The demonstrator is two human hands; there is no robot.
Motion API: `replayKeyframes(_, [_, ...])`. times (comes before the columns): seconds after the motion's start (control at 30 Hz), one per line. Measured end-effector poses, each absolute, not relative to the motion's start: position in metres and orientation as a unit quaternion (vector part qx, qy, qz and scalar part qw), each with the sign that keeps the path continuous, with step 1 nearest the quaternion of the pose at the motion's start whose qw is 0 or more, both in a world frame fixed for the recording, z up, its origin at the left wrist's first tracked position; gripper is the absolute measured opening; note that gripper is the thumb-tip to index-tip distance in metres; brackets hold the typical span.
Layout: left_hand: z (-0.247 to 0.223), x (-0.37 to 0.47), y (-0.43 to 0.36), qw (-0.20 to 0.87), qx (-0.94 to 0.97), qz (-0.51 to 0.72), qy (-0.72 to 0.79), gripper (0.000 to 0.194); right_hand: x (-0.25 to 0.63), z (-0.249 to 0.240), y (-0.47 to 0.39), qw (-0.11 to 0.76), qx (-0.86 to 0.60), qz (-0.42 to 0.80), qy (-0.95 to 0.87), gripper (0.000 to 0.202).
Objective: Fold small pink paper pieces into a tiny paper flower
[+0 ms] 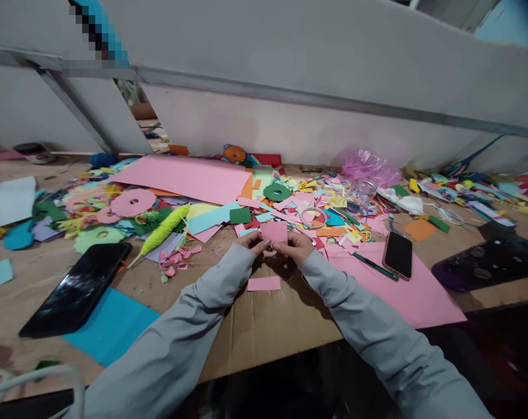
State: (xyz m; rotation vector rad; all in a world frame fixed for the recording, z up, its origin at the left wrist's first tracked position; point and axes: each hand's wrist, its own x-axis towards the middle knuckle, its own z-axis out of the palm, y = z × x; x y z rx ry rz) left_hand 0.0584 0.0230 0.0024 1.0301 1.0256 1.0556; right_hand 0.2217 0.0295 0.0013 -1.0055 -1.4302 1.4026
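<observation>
Both of my hands hold one small pink paper piece [274,231] upright over the cardboard-covered table [264,326]. My left hand [257,244] pinches its lower left edge, and my right hand [295,246] pinches its lower right edge. Grey sleeves cover both forearms. A loose pink paper strip [264,283] lies flat on the cardboard just below my hands. Small pink scraps [177,260] sit to the left of my left hand.
A black phone [78,288] lies on a blue sheet [109,326] at left; another phone [398,254] and a green pencil [375,266] rest on a pink sheet [416,294] at right. Several coloured paper cut-outs, a large pink sheet [185,174] and a glass [363,191] fill the back.
</observation>
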Motion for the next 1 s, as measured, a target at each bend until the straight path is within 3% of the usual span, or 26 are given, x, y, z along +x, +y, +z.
replayKeyframes(0.17, [-0.003,0.056,0.025,0.605,0.512,0.429,0.433,0.038,0.227,0.012,0.029,0.481,-0.378,0.531,-0.586,0.046])
replayKeyframes(0.6, [0.009,0.058,0.015,0.653,0.482,0.397,0.43,0.032,0.23,0.023,0.03,0.461,-0.364,0.543,-0.6,0.01])
replayKeyframes(1.0, [0.009,0.057,0.014,0.631,0.503,0.386,0.446,0.04,0.229,0.024,0.027,0.459,-0.384,0.473,-0.647,0.02])
